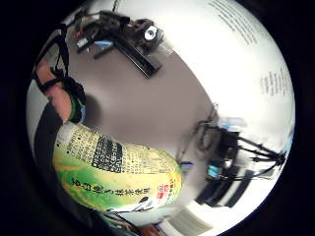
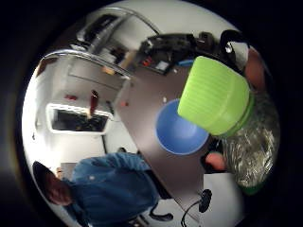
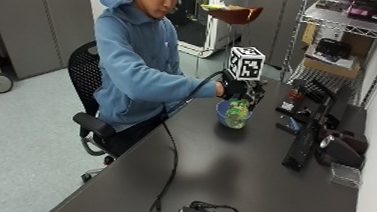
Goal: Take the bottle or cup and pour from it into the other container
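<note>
Right now your gloved right hand (image 3: 233, 89) has its grip wrapped around the green-labelled bottle (image 3: 238, 113), fingers curled round its body. The bottle hangs just below the grip, close against the blue bowl (image 3: 222, 115) that sits on the dark table (image 3: 250, 175); whether the bottle's base rests on the table or is already lifted clear, the outside view does not settle.

From the thumb-side palm view, the bottle's light green cap (image 2: 214, 96) looks to be on, and the bowl lies just beyond the cap, under and ahead of the grip.

Your main risk, as I judge it, is the cap: tip the bottle as it is and nothing comes out, or you fumble the twist one-handed and slop liquid onto the table. Your other hand does not show on the bottle.

The second risk is the bowl's closeness. Tilt the bottle toward it and the neck or your knuckles could knock the rim and skid the bowl away from the grip, since it seems light and unanchored.

A cable trails from the grip toward you across the table; a snag there could jerk the pour.
</note>
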A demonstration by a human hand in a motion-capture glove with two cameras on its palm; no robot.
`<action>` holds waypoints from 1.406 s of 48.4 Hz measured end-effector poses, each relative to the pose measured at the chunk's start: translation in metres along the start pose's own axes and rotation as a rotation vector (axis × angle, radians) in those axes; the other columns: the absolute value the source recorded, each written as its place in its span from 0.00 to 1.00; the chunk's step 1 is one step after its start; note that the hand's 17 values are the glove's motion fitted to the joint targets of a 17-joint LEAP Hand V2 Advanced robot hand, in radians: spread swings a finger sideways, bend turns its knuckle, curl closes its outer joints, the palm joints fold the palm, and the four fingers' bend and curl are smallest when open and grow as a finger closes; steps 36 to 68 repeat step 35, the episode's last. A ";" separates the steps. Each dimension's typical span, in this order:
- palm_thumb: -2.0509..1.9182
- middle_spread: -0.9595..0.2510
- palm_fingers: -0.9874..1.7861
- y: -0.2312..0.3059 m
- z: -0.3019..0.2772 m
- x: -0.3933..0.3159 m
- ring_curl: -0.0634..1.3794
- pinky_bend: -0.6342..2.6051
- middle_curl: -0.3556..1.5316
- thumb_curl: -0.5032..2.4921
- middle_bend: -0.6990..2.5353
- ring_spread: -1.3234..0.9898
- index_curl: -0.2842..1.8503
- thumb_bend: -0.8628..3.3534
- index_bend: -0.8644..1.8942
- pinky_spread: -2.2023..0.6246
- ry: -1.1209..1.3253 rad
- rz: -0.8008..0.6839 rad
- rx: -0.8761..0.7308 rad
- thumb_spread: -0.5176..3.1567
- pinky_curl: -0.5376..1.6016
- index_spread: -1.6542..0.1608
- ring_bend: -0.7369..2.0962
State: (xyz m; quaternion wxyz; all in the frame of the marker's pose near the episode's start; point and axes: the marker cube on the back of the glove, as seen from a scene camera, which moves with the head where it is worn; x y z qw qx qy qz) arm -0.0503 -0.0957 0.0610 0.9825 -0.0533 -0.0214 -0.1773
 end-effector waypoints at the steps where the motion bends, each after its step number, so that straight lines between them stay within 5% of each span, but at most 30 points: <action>1: 0.78 0.76 0.78 -0.001 0.000 -0.002 0.36 0.32 0.46 0.39 0.32 0.52 0.33 0.20 0.37 0.75 0.046 -0.007 -0.021 0.20 0.43 0.87 0.44; 17: 0.78 0.76 0.78 -0.015 0.005 -0.048 0.36 0.32 0.46 0.40 0.31 0.52 0.33 0.20 0.37 0.75 0.523 -0.110 -0.240 0.20 0.43 0.86 0.44; 68: 0.78 0.75 0.78 -0.027 0.017 -0.069 0.36 0.32 0.46 0.40 0.31 0.51 0.33 0.20 0.37 0.74 0.582 -0.120 -0.306 0.20 0.43 0.86 0.44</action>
